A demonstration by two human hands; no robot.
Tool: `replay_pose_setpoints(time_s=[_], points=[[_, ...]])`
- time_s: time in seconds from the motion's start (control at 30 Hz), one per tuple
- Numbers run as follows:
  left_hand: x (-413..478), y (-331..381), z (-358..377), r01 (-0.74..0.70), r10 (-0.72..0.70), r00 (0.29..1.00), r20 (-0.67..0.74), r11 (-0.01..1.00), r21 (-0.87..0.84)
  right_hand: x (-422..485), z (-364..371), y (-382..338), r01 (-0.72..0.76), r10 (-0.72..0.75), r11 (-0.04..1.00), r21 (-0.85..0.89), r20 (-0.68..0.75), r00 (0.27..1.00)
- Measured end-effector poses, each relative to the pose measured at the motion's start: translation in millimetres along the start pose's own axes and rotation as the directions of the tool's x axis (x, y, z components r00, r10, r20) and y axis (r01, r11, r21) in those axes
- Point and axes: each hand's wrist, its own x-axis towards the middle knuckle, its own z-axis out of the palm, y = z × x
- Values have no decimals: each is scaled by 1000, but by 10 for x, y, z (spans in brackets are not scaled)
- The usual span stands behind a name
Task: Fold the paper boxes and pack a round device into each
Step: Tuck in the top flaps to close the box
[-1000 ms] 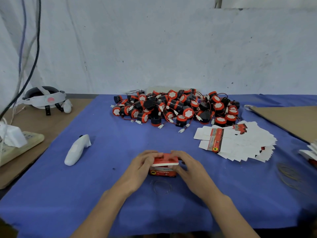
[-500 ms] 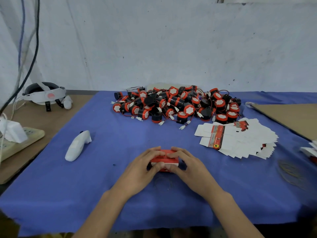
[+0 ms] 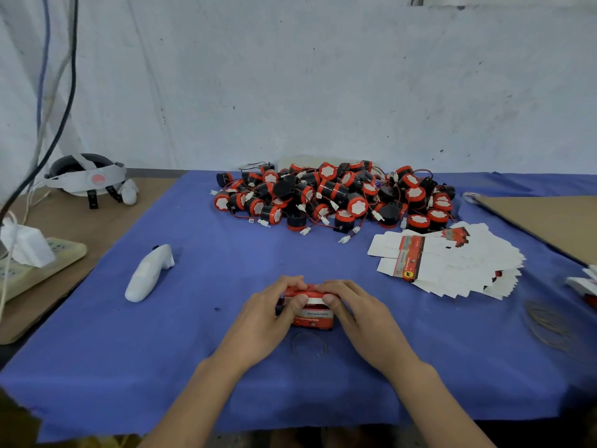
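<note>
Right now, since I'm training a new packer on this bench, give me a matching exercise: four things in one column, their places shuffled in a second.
Things
1. white controller
2. red box
3. round devices
4. flat box blanks

Places
A. gripped between left hand and right hand
B. fanned out, right of the hands
C. lying alone, left of the hands
D. piled at the far side of the blue cloth

Pairs: 1-C, 2-A, 3-D, 4-B

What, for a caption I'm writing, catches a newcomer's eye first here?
A heap of red-and-black devices fills the far middle. Nearer, the left hand and right hand hold a red box between them; flat boxes fan out on the right.
</note>
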Motion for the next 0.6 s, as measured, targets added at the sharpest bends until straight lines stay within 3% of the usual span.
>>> replay_pose_setpoints(time_s=[0.6], points=[[-41,-80,12,-28,28,1000,-14,999,-18,-25,3,-13,64,-68,996,-62,-57,996]])
